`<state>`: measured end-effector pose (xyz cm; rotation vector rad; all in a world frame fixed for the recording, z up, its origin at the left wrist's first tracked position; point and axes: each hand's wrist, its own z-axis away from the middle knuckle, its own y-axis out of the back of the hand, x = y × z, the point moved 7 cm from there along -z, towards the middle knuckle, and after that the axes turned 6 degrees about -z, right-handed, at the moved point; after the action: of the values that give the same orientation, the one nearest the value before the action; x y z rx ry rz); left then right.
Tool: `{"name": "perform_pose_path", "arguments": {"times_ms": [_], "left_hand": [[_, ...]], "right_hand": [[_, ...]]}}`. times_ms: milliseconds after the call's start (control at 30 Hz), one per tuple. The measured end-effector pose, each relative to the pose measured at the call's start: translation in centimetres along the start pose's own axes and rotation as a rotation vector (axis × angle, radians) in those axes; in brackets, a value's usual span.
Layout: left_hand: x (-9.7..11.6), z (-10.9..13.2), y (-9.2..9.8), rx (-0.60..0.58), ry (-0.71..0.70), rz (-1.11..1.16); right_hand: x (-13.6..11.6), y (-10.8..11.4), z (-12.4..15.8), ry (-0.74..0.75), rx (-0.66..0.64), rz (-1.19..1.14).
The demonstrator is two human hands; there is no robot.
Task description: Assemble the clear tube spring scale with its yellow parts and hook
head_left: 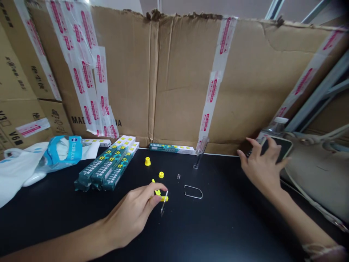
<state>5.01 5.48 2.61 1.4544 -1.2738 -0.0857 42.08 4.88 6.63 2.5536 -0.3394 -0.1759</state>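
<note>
My left hand [137, 207] pinches a thin metal rod [164, 203] between thumb and forefinger, its lower end near the black table. Right behind these fingertips lie yellow plastic pieces [157, 192], partly hidden. Farther off are a yellow cap [147, 161], a small yellow ring [161, 175], a little spring [178, 176] and a bent U-shaped wire [201, 193]. A clear tube [201, 153] stands slightly tilted near the back. Over on the right, my right hand [261, 163] has its fingers spread over a dark-screened phone [285, 149]; I cannot tell how firmly they touch it.
Long green boxes [109, 163] lie at the left, another box [171, 148] along the cardboard wall [185, 80]. A blue-and-white tissue pack [64, 151] is at far left. A capped bottle [279, 125] and a beige bag [321, 171] stand at the right.
</note>
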Motion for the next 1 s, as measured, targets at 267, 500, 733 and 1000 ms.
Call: {"name": "perform_pose_path", "arguments": {"times_ms": [267,500,733,1000], "left_hand": [[1.1,-0.2,0.2,0.012,-0.122,-0.094],[2.0,-0.4,0.2,0.024,-0.208,-0.231],[1.5,-0.2,-0.2,0.010,-0.172,-0.267],[1.3,-0.5,0.2,0.039,-0.082,-0.148]], "right_hand": [[3.3,-2.3,1.2,0.067,-0.039,-0.008],[0.7,0.2,-0.4,0.154,0.139,-0.148],[-10.5,6.8,3.5,0.446,0.219,-0.524],[-21.1,6.7,9.8,0.317,-0.573,-1.103]]}}
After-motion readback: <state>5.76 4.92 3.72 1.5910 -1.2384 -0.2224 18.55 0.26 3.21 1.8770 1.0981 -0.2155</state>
